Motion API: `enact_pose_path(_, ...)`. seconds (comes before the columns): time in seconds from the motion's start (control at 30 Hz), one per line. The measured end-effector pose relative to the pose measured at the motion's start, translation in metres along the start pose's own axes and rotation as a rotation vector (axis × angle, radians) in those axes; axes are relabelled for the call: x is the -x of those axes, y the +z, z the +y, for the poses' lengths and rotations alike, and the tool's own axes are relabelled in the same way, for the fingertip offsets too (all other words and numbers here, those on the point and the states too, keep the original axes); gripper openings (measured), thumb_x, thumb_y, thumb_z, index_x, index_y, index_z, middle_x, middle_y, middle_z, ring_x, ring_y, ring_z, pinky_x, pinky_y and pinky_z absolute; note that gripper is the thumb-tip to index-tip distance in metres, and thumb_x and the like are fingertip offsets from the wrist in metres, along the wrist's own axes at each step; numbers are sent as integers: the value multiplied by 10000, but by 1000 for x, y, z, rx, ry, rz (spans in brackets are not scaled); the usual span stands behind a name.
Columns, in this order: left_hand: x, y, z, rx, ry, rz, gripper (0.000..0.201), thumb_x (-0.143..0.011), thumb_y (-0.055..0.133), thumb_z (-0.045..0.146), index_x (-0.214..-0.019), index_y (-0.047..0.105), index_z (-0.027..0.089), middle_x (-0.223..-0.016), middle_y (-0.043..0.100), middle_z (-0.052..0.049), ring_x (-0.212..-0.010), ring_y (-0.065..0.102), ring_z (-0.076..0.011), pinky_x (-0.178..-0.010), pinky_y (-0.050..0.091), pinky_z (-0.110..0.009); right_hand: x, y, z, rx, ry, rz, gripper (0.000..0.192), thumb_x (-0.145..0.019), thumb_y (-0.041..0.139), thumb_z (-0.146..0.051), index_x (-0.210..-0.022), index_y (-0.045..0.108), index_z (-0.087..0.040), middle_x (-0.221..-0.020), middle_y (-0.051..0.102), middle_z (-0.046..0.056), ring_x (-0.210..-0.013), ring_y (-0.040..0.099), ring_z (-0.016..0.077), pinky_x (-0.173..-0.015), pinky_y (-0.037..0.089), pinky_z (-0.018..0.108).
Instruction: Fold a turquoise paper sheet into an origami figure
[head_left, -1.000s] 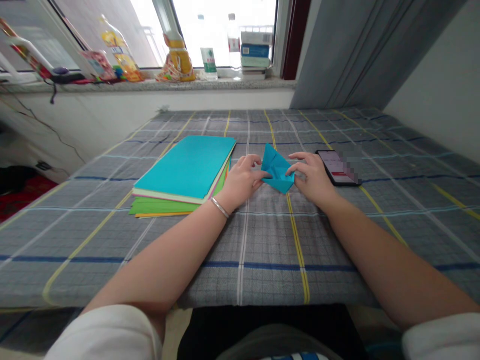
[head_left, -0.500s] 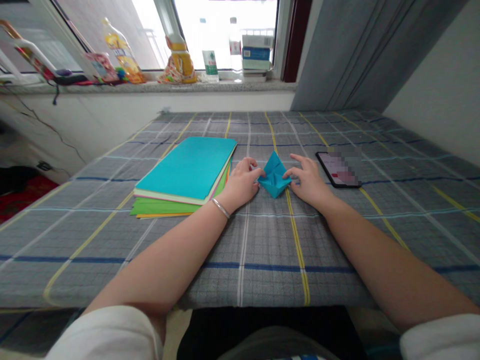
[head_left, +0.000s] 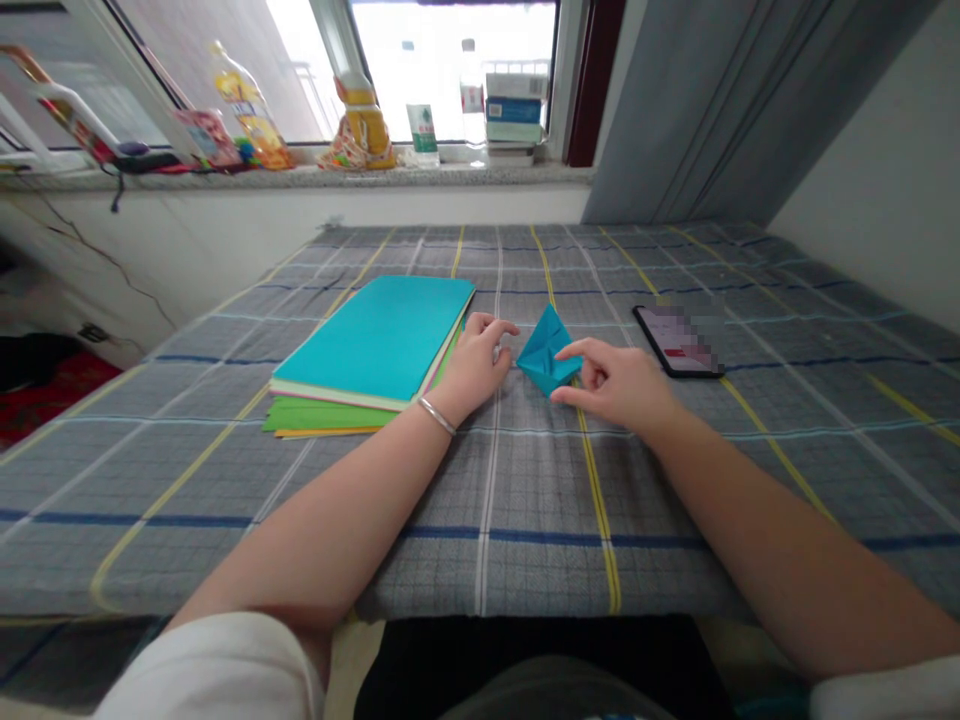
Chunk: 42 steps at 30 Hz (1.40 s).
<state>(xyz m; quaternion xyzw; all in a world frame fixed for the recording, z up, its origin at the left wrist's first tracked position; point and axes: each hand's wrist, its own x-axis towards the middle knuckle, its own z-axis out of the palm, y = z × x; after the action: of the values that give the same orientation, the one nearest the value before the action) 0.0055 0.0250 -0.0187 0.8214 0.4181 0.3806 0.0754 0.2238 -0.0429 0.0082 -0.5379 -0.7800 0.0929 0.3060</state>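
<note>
Currently catalogued, largest item first. One bench (head_left: 525, 520), covered by a grey plaid cloth with yellow and blue lines. One windowsill (head_left: 300, 178) along the far edge, carrying several bottles and a small pile of boxes. One grey curtain (head_left: 720, 110), far right.

One stack of coloured paper (head_left: 375, 345), teal sheet on top, green and orange edges showing beneath, lying left of centre. One phone (head_left: 679, 340), screen up, right of centre, well clear of the stack.

Two bare hands, both the person's own. Left hand (head_left: 472, 365): loosely curled, resting on the cloth between the stack and the folded piece, fingertips just beside the piece's left corner; whether they touch it cannot be told. One bracelet (head_left: 437, 414) on that wrist. Right hand (head_left: 619, 380): forefinger and thumb closed on the near right edge of the folded piece.

One folded teal paper (head_left: 546, 350), a small pointed shape lying on the cloth between the two hands, its tip pointing away from the person.

Differences from the earlier frames: a second ago the piece was raised and held open by both hands; now it lies flatter on the cloth. The left hand has drawn back from its corner, and the right hand has shifted round to the near edge.
</note>
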Motion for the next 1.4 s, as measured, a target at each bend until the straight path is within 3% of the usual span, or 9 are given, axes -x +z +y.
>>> enact_pose_path(0.2,0,3,0,63,13,-41,335,-959,473,280,-1258,576,170,-1229,532,-117,-1138,547,-204,-1038,442,-395,-1,7,0,177,-37,57,190,-845,637,-448,-786,691,-277,-645,649,-10,-607,575,164,-575,327,301)
enact_pose_path(0.3,-2,8,-7,198,-63,12,448,-969,450,305,-1397,435,173,-1382,487,-151,-1200,542,-207,-1053,440,-395,-3,-5,10,222,-5,98,158,-866,609,-395,-852,691,-262,-684,664,-6,-625,587,167,-571,341,291)
enact_pose_path(0.4,-5,9,-14,328,-114,26,557,-966,422,276,-1499,264,227,-1511,377,-142,-1357,431,-225,-1057,445,-386,-5,-16,24,199,-46,25,126,-876,590,-319,-904,686,-243,-817,705,3,-673,607,156,-602,380,282)
enact_pose_path(0.5,-6,7,-17,355,-60,1,684,-906,418,155,-1531,171,283,-1562,312,-99,-1414,363,-227,-1039,467,-381,-7,-19,37,198,-31,5,132,-868,593,-285,-947,685,-232,-856,715,17,-688,614,161,-615,404,283)
enact_pose_path(0.63,-6,-2,-15,172,94,-66,692,-791,429,46,-1453,378,240,-1496,405,-85,-1387,392,-221,-1078,441,-383,-9,-16,45,203,-8,-6,156,-839,599,-224,-966,690,-234,-885,723,16,-722,640,165,-628,432,279)
enact_pose_path(0.73,-5,-8,-12,-8,175,-157,507,-783,468,44,-1255,579,192,-1397,486,-90,-1284,497,-210,-1083,434,-357,-9,-14,44,224,-10,-41,193,-824,600,-208,-980,704,-253,-879,734,2,-750,662,170,-643,447,277)
enact_pose_path(0.83,-5,-11,-11,-114,196,-200,339,-816,512,85,-1115,648,172,-1311,543,-90,-1153,584,-201,-1024,470,-330,-9,-14,42,267,3,-69,177,-838,614,-264,-977,723,-267,-862,744,1,-772,675,186,-651,448,287)
enact_pose_path(1.03,-8,-18,-5,-231,26,-205,202,-873,626,296,-1037,697,201,-1064,698,-50,-970,655,-211,-885,508,-325,-10,-17,44,355,110,-40,149,-831,653,-332,-945,731,-276,-801,740,15,-761,672,220,-571,386,294)
enact_pose_path(1.4,-12,-21,-10,-267,-180,-154,202,-877,620,367,-883,727,196,-922,729,-60,-875,648,-226,-764,458,-313,-11,-17,52,328,205,-2,119,-827,649,-321,-909,666,-236,-806,716,43,-727,642,222,-575,390,304)
